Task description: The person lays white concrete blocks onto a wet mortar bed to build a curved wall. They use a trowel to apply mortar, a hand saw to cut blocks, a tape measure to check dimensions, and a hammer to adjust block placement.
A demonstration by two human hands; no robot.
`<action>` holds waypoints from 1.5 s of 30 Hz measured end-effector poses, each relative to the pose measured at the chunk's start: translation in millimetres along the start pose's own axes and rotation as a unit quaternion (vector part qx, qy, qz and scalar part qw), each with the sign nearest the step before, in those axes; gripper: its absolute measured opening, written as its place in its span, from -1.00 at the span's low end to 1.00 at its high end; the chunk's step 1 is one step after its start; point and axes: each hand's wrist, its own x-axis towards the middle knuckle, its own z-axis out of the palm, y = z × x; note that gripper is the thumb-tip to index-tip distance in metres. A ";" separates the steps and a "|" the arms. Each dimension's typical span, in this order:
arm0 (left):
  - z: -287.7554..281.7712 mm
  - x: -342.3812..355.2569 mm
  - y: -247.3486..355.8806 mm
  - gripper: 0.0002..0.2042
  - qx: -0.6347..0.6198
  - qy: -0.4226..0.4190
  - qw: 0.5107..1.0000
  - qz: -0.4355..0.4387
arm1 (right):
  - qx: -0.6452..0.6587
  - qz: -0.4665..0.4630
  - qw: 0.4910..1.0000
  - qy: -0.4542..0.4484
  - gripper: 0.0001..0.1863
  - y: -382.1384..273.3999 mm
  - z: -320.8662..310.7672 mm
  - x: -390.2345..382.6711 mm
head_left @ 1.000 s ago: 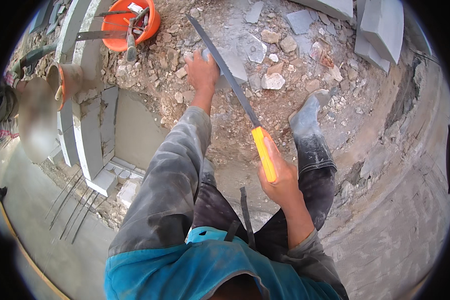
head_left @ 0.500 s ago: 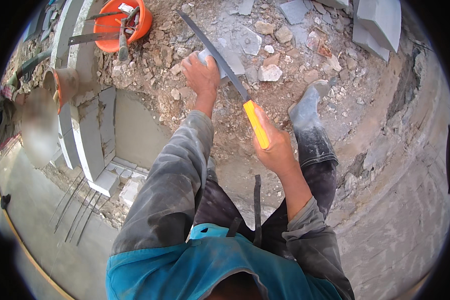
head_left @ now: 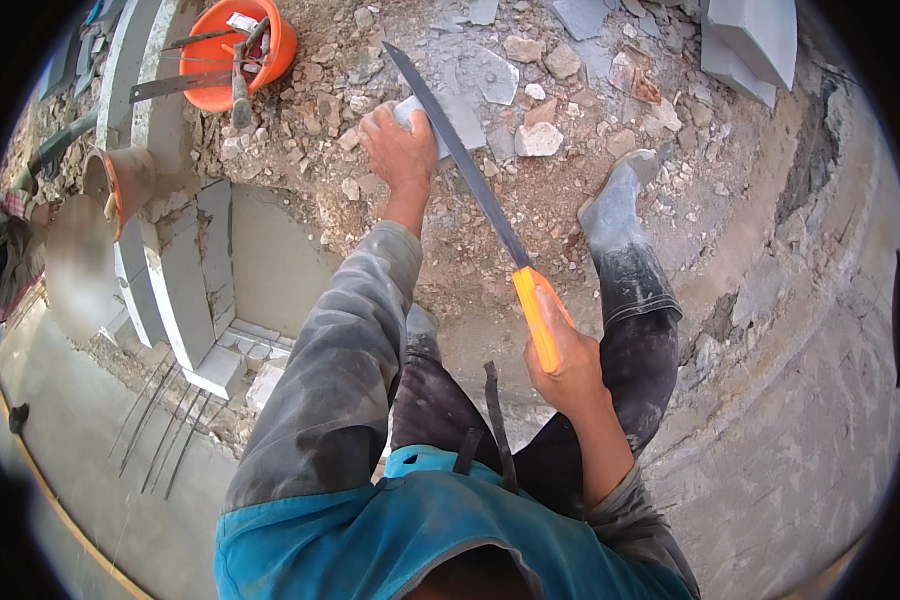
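My right hand (head_left: 568,365) grips the yellow-orange handle of a handsaw (head_left: 467,165). Its long dark blade slants up and left, away from me, to a tip beyond my left hand (head_left: 398,150). The blade runs close past the left hand's fingers, across a pale grey block piece (head_left: 406,108). My left hand is closed on that piece, pressing it from its left side. Fingers and blade hide part of the block, so the depth of any cut cannot be made out.
Rubble and broken slabs (head_left: 497,77) cover the ground ahead. An orange bucket (head_left: 288,45) with tools stands at the far left, beside a pale block wall (head_left: 175,290). Rebar rods (head_left: 175,440) stick out below it. Grey blocks (head_left: 755,40) stand far right; my boot (head_left: 615,205) is nearby.
My right hand has drawn the saw back toward me and slightly right, so the blade has slid along past the block. My left hand stays in nearly the same place on the piece.
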 end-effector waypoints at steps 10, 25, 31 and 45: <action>7.0 -1.6 -3.9 -0.54 -0.023 0.006 0.999 0.024 | -0.013 -0.025 0.999 0.015 -0.24 27.0 8.6 27.4; 1.5 20.8 -15.1 -0.57 -0.053 0.011 0.998 0.022 | 0.019 -0.048 0.997 0.052 -0.33 62.5 44.1 33.0; 15.2 11.2 -13.2 -0.58 -0.089 0.014 0.995 0.036 | -0.035 0.037 0.998 -0.048 -0.24 96.3 50.3 96.6; 18.3 -1.1 -70.1 -0.61 -0.182 0.076 0.978 0.070 | -0.093 -0.126 0.987 0.022 -0.24 129.6 65.4 60.2</action>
